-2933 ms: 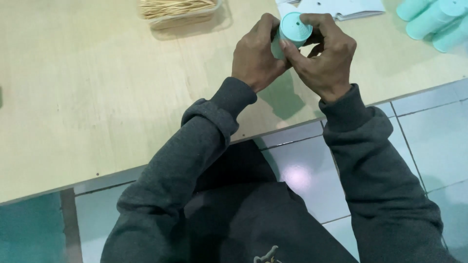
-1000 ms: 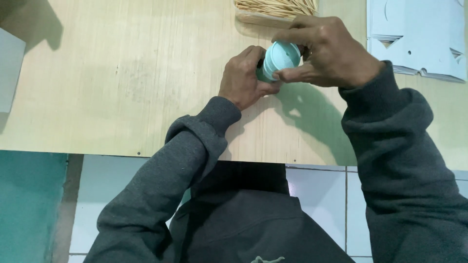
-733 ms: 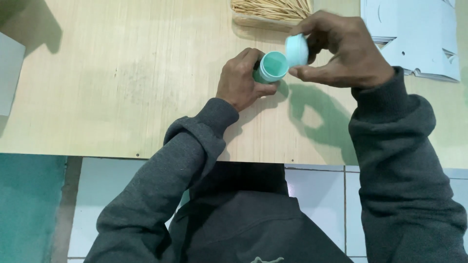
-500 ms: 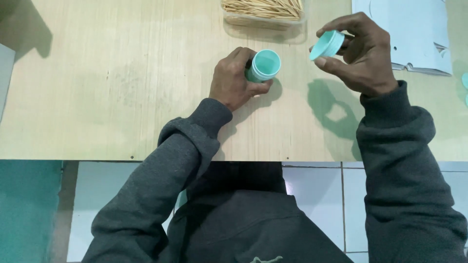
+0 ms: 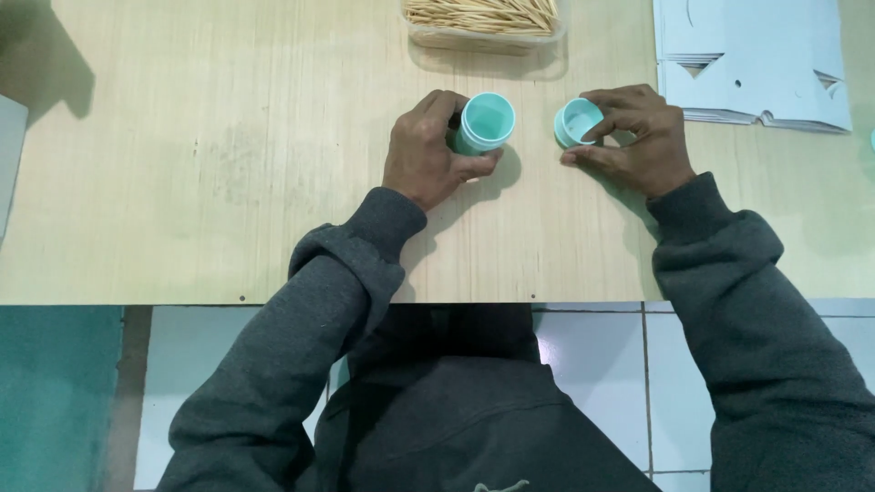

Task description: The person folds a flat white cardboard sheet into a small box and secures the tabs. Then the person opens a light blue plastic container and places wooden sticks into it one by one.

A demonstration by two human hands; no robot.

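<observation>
My left hand (image 5: 427, 153) grips a small teal cylindrical container (image 5: 483, 123), its open mouth facing up, on the pale wooden table (image 5: 219, 182). A short way to its right, my right hand (image 5: 638, 137) holds the matching teal cap (image 5: 578, 122) by its rim, hollow side up, low on the table. The container and cap are apart. Both arms wear dark grey sleeves.
A clear plastic tray of wooden toothpicks (image 5: 483, 18) stands at the far edge behind the container. A stack of flat white cardboard cut-outs (image 5: 747, 64) lies at the far right. A grey box corner (image 5: 9, 146) shows at the left edge. Tiled floor lies below the table's near edge.
My right hand pulled the cap off the container, carried it to the right and lowered it to the table. My left hand kept hold of the container.
</observation>
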